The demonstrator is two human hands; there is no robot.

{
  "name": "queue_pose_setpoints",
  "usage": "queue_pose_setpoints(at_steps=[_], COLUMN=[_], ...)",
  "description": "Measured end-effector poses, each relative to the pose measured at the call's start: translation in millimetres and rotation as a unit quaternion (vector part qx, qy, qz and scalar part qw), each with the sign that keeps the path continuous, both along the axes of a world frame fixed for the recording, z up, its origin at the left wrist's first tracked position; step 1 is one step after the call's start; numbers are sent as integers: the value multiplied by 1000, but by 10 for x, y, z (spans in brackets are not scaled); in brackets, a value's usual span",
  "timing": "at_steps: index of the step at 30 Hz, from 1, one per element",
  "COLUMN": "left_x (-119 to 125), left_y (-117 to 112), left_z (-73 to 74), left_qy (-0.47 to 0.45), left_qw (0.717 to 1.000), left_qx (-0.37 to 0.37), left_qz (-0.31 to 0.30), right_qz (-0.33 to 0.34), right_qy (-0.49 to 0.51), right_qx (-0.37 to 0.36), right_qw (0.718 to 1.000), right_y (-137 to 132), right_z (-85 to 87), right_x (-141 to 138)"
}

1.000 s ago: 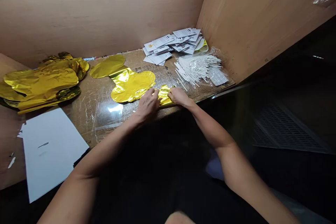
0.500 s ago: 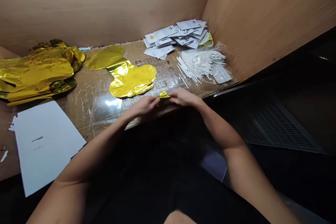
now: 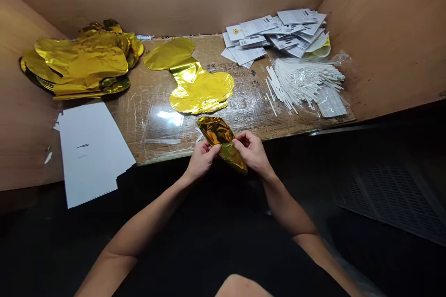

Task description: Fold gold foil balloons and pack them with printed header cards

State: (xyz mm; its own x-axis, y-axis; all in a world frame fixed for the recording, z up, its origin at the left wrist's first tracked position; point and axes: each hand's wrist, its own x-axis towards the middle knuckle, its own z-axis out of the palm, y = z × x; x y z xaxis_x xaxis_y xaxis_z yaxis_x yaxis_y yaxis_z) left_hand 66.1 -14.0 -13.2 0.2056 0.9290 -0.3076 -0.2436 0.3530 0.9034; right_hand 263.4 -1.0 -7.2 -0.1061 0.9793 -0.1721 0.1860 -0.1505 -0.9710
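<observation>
White sticks (image 3: pixel 301 84) beside printed cards (image 3: pixel 270 32)

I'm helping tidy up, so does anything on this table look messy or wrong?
Yes, a little. A few loose white sticks lie apart from the bundle of sticks on the plastic-covered bench. Small white scraps also sit near the white sheet, like bits torn off.

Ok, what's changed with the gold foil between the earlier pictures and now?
The gold foil piece has lifted off the table edge and opened out longer, now held between the left hand and right hand. The flat gold foil balloon and white sticks stayed where they were.
</observation>
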Motion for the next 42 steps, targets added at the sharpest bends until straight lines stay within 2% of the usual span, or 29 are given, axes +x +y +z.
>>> queue_pose_setpoints(at_steps=[1, 3, 4, 6, 10, 14, 17, 20, 22, 25, 28, 31, 33, 39, 42], left_x=[-50, -157, -206, -291, -396, -419, -426, -484, -557, -691, -805, -885, -934, -1001, -1181], left_y=[16, 57, 76, 104, 74, -27, -77, -121, -159, -210, -228, -248, -285, -489, -466], left_z=[34, 111, 147, 208, 300, 359, 347, 307, 286, 284, 318, 352, 354, 332, 347], left_qy=[8, 25, 40, 69, 76, 112, 61, 9, 27, 112, 210, 266, 286, 348, 369], left_qw=[1000, 998, 996, 993, 990, 983, 990, 997, 997, 985, 948, 905, 890, 868, 873], left_qx=[13, 42, 57, 85, 114, 146, 127, 77, 72, 123, 238, 325, 345, 353, 319], left_qz=[-20, -47, -48, -33, -28, -11, 25, -8, -11, 37, -2, -73, -80, -25, 6], right_qz=[0, 47, 71, 73, 65, 136, 181, 155, 171, 223, 325, 455, 484, 514, 487], right_qy=[30, 121, 168, 227, 206, 230, 201, 175, 147, 68, -24, -96, -119, -109, -137], right_qx=[-3, -35, -52, -60, -28, -97, -85, -32, -9, 36, 52, 50, 70, 76, 110], right_qw=[1000, 991, 982, 969, 976, 959, 959, 972, 974, 972, 944, 884, 864, 848, 856], right_y=[-30, -10, 20, 83, 146, 179, 184, 173, 187, 272, 395, 476, 496, 482, 428], right_z=[14, 39, 47, 60, 130, 216, 228, 261, 338, 529, 711, 803, 820, 715, 628], right_x=[-30, -81, -105, -146, -161, -161, -253, -329, -311, -234, -276, -488, -650, -931, -968])
